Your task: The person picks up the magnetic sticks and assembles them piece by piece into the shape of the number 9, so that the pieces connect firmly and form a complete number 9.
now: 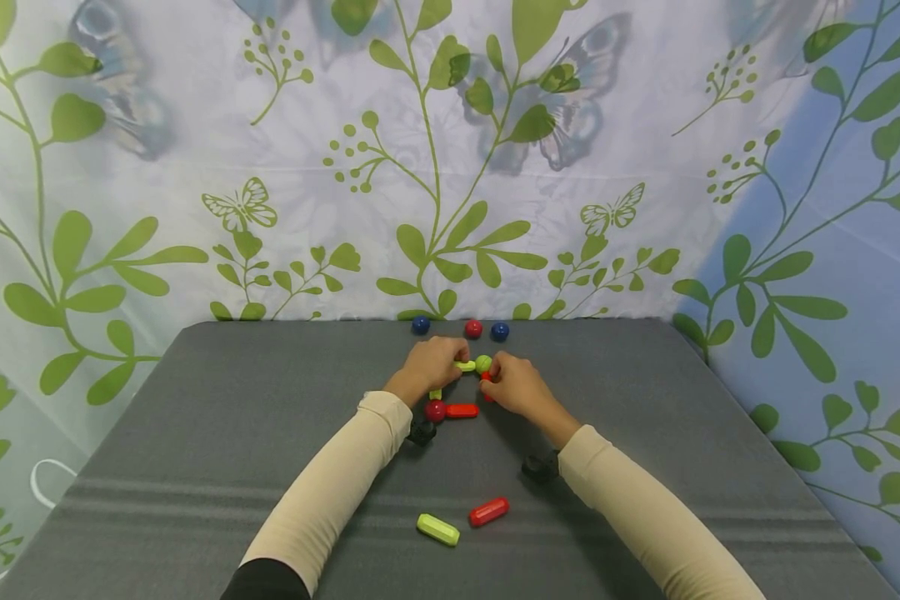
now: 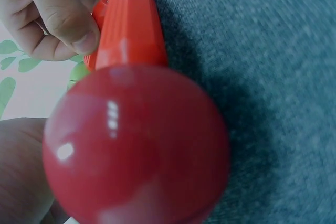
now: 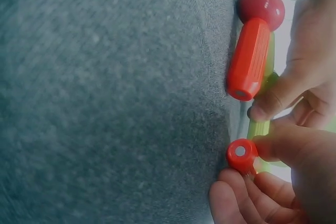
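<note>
A ring of magnetic rods and balls lies on the table. My left hand [image 1: 433, 364] pinches a yellow-green rod [image 1: 465, 366] that meets a green ball [image 1: 483, 364]. From the other side, my right hand [image 1: 523, 387] grips a red rod [image 3: 242, 154] between thumb and fingers, its top at the green ball; the metal end faces the right wrist camera. Under the left hand, a red ball [image 1: 435, 410] joins another red rod [image 1: 462, 411] and a second yellow-green rod [image 1: 436, 395], mostly covered by that hand. The red ball fills much of the left wrist view.
Beyond the hands, two blue balls [image 1: 421, 325] and a red ball [image 1: 473, 329] rest near the table's far edge. Closer to me lie a loose yellow-green rod [image 1: 438, 530] and a loose red rod [image 1: 489, 512]. A leaf-patterned curtain [image 1: 450, 167] hangs behind the grey table [image 1: 232, 433].
</note>
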The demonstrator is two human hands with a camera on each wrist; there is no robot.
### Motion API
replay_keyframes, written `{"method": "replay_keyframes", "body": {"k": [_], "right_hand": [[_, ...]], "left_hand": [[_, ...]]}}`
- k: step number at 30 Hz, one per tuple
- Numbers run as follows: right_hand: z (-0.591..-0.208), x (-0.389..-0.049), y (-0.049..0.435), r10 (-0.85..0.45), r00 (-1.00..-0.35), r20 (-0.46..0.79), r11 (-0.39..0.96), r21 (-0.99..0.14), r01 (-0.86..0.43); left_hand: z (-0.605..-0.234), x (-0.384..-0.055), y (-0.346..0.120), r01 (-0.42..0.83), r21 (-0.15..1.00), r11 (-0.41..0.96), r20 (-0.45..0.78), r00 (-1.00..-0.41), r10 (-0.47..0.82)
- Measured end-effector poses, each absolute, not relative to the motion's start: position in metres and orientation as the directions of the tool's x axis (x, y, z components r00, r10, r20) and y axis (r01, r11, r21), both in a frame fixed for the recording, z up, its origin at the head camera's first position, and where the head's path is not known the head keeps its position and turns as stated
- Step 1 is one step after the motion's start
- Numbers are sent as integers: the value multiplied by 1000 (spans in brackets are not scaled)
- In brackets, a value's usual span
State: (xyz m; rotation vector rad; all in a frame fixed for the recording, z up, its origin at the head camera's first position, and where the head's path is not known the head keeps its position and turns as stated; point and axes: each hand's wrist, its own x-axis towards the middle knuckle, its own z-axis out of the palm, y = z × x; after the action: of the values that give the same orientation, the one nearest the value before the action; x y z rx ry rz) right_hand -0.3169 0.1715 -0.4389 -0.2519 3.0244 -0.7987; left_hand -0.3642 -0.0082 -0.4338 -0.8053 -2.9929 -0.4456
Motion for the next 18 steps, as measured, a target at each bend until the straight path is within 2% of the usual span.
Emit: {"method": "replay_keyframes", "body": {"k": [13, 18], "right_hand": [[-440, -318, 170, -165, -985, 53, 855, -491, -170], [-441, -321, 179, -146, -986, 77, 826, -539, -165]], "left_hand": [[-435, -366, -10, 504, 267, 822, 100, -862, 496], [-433, -360, -9, 555, 215, 803, 148, -832, 535]]}}
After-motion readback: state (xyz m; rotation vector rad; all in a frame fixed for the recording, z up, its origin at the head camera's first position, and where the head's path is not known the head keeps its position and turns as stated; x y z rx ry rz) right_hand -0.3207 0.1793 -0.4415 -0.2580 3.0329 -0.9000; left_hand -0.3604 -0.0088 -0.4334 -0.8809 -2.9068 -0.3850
